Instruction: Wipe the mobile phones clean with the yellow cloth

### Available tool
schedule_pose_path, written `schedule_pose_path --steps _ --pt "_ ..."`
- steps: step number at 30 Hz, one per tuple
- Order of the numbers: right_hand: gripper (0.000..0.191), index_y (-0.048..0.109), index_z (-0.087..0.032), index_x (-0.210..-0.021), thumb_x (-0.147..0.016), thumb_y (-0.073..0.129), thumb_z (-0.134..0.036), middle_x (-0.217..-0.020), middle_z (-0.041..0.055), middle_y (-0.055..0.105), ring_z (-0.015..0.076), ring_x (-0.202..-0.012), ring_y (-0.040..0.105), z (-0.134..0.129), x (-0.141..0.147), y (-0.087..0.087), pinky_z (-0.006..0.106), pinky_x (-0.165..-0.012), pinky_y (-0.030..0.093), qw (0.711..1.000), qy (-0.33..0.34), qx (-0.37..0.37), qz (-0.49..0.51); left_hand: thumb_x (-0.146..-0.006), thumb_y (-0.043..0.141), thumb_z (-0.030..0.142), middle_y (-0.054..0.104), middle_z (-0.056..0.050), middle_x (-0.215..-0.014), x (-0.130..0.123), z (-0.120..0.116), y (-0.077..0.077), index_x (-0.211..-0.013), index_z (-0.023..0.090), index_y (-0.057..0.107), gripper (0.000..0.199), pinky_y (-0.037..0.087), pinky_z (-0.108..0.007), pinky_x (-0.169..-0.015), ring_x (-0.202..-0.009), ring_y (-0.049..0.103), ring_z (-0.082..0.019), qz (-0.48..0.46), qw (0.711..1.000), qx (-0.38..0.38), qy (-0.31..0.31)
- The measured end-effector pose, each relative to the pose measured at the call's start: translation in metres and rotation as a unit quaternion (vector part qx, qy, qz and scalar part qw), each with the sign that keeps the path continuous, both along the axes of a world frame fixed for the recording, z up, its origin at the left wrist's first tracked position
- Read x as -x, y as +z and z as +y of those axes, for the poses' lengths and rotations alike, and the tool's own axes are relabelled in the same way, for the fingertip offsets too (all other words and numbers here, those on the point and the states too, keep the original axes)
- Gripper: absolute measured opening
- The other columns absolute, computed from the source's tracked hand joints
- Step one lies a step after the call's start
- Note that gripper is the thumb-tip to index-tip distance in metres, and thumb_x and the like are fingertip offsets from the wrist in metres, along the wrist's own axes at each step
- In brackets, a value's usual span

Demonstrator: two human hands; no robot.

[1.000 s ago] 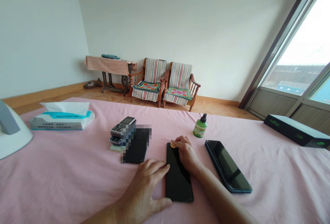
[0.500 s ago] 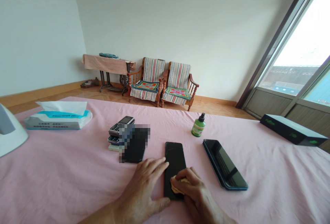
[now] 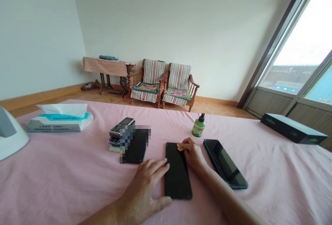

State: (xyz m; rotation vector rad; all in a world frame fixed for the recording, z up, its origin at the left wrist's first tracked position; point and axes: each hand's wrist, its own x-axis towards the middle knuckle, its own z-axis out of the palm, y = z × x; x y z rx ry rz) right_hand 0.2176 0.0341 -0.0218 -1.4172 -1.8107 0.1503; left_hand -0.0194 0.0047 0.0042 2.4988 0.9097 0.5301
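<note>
evenly press the tan pad [image 3: 180,147], clamped under the right hand [image 3: 193,155] fingertips; brace the smartphone [image 3: 177,178] with the left hand [image 3: 146,181], thumb and fingers apart.

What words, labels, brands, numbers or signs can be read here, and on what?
None legibly.
Tissue pack: printed lines, too blurred.
Green bottle: label, too small.
Black box: green markings, too blurred.
Top keypad phone: key markings, too small.
</note>
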Motion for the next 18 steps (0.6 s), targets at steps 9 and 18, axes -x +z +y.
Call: schedule_pose_path --steps 9,18 --pt "0.041 0.071 -0.017 -0.088 -0.074 0.039 0.005 -0.086 0.0066 0.055 0.0166 -0.079 0.057 -0.074 0.021 0.0 0.025 -0.07 0.045 0.999 0.015 0.042 0.022 -0.07 0.076 0.045 0.048 -0.009 -0.14 -0.002 0.001 0.002 -0.132 0.024 0.051 0.07 0.031 -0.049 -0.107 -0.125 0.043 -0.031 0.011 1.0 0.001 -0.002" --pt "0.036 0.072 -0.017 -0.083 -0.079 0.041 0.001 -0.083 0.0055 0.056 0.0148 -0.074 0.057 -0.093 0.027 -0.002 0.023 -0.065 0.043 0.999 -0.002 0.048 0.017 -0.063 0.08 0.039 0.051 -0.011 -0.137 -0.003 0.001 -0.001 -0.127 0.02 0.056 0.07 0.031 -0.052 -0.107 -0.124 0.045 -0.033 -0.007 1.0 -0.018 -0.002"
